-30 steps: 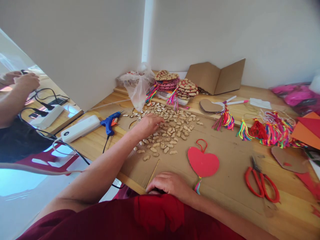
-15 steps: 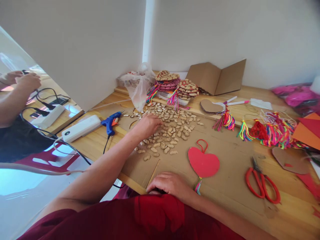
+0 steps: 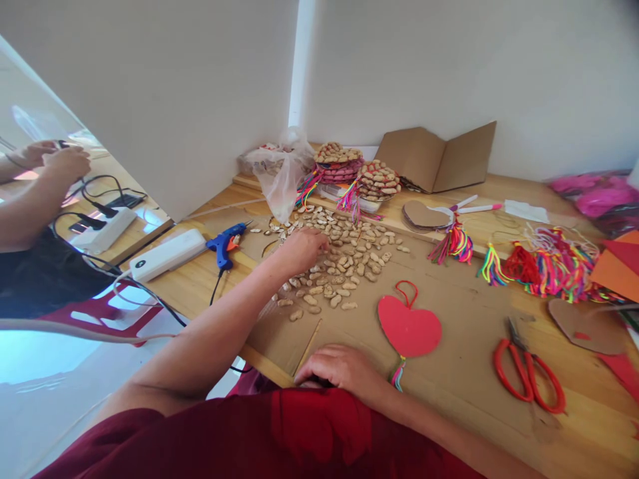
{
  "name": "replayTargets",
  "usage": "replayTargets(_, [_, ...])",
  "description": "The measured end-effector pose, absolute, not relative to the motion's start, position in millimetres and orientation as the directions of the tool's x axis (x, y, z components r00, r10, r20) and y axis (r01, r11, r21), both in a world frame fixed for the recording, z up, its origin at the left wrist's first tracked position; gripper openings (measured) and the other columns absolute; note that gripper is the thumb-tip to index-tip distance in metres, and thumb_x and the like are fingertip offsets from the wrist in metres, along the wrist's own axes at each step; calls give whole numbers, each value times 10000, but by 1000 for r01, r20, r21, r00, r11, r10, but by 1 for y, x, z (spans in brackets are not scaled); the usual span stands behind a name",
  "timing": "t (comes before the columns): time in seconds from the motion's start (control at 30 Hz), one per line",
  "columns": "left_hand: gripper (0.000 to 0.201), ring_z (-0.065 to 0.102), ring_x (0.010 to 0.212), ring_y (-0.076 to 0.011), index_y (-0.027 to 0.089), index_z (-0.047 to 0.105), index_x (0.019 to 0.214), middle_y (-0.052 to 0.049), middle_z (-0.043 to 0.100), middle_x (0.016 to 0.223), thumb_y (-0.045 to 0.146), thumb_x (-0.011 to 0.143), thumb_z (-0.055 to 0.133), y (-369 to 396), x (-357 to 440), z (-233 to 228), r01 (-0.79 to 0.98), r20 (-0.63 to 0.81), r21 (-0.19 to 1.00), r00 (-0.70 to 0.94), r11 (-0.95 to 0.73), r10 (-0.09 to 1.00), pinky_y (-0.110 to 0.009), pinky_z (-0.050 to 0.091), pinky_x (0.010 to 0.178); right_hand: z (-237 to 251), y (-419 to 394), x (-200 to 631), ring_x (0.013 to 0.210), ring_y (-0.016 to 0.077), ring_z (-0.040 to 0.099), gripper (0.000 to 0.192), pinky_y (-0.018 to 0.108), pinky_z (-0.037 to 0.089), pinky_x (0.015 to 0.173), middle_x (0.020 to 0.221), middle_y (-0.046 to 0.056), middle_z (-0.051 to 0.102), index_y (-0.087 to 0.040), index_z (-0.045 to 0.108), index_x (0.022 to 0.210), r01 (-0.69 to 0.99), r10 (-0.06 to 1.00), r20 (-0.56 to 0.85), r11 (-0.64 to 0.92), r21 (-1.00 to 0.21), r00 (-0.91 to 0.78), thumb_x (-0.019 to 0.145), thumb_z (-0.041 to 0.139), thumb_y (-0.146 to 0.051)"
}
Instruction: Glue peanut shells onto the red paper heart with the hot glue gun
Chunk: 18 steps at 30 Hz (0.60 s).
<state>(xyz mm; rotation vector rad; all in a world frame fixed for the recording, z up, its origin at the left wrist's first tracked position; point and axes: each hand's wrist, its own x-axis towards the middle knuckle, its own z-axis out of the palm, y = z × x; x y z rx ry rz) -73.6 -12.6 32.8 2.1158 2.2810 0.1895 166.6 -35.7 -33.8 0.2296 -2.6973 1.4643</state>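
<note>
Head view: craft bench seen from above, w/ peanut shells, tassels & card hearts spread out.
Left hand (image 3: 299,249): laid on the near-left edge of the peanut pile (image 3: 344,256); fingers curled down into the shells; whether one is pinched can't be told, as fingertips are hidden.
Right hand (image 3: 339,366): rested palm-down at the near edge of the cardboard sheet (image 3: 449,319), fingers loosely bent, nothing seen held.
Red heart (image 3: 409,327): lain flat on the cardboard, loop at top, small tassel at bottom, just right of the right hand, apart from the peanuts.
Step (judged): shells are being picked through/selected from the pile.
Next move (judged): a clean pinch on one shell is called for w/o scattering neighbours.
Glue gun (image 3: 227,241): lain on the tabletop left of the pile, near the left forearm.
Scissors (image 3: 529,372): red-handled, well right of the heart.
Other person's hands (image 3: 60,159): far left, at a separate surface.
</note>
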Motion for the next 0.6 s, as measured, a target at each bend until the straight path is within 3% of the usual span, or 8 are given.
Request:
replayTargets(0.33, [264, 631, 996, -237, 159, 693, 944, -80, 713, 997, 26, 830, 496, -14, -73, 30, 992, 117, 120, -45, 30, 992, -352, 473, 945, -38, -36, 167, 844, 145, 656, 131, 224, 466, 803, 899, 17, 733, -205, 722, 981, -195, -85, 178, 530, -825, -980, 952, 619, -280])
replayTargets(0.47, [234, 638, 946, -217, 163, 689, 871, -58, 721, 904, 25, 808, 510, -18, -73, 32, 981, 186, 190, -13, -23, 983, -339, 470, 943, -42, -36, 168, 815, 145, 650, 128, 227, 464, 781, 871, 10, 724, -218, 720, 979, -196, -72, 187, 538, -820, -980, 935, 625, -292])
replayTargets(0.6, [202, 659, 887, -191, 161, 700, 884, -43, 731, 901, 60, 792, 552, -32, -92, 44, 932, 263, 342, -220, 122, 939, -289, 490, 855, -46, -36, 168, 755, 145, 639, 107, 225, 451, 723, 824, 7, 724, -217, 722, 952, -258, -45, 276, 525, -811, -960, 908, 645, -277])
